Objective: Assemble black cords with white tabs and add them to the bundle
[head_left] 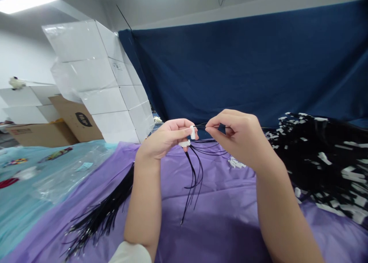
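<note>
My left hand (169, 138) is closed, pinching a small white connector (192, 132) between thumb and fingers. A second white connector (184, 143) sits lower in the same hand, and black wires (195, 171) hang from it over the purple cloth. To the right, my right hand (232, 130) pinches a thin black wire (201, 124) that runs across to the upper connector. The wire's exact seating in the connector is too small to make out.
A bundle of black wires (103, 205) lies at left on the purple cloth (218, 205). Loose white connectors (236, 163) rest beyond my right forearm. A large heap of black wires with white connectors (322, 159) is at right. White boxes (106, 83) stand behind, beside a blue curtain (244, 67).
</note>
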Motion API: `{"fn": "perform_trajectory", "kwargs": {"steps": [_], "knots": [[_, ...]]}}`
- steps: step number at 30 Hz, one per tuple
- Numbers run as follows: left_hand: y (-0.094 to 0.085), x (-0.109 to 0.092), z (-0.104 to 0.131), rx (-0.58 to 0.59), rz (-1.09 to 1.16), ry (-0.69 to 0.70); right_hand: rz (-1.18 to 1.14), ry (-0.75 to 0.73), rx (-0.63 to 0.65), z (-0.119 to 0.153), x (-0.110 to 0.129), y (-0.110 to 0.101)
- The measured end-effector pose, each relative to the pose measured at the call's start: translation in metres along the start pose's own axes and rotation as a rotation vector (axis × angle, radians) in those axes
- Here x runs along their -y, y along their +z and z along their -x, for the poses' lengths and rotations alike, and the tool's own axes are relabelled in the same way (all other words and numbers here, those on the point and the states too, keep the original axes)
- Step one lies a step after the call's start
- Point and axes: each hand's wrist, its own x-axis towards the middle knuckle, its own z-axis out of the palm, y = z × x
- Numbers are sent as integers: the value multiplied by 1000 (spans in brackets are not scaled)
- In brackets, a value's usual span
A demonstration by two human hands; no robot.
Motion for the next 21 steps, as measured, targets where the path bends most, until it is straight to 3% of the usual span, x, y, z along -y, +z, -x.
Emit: {"fn": "perform_trajectory", "kwargs": {"steps": [21], "knots": [[-1,1,-1,45,-6,-9,247,-136,-4,2,3,3]]}}
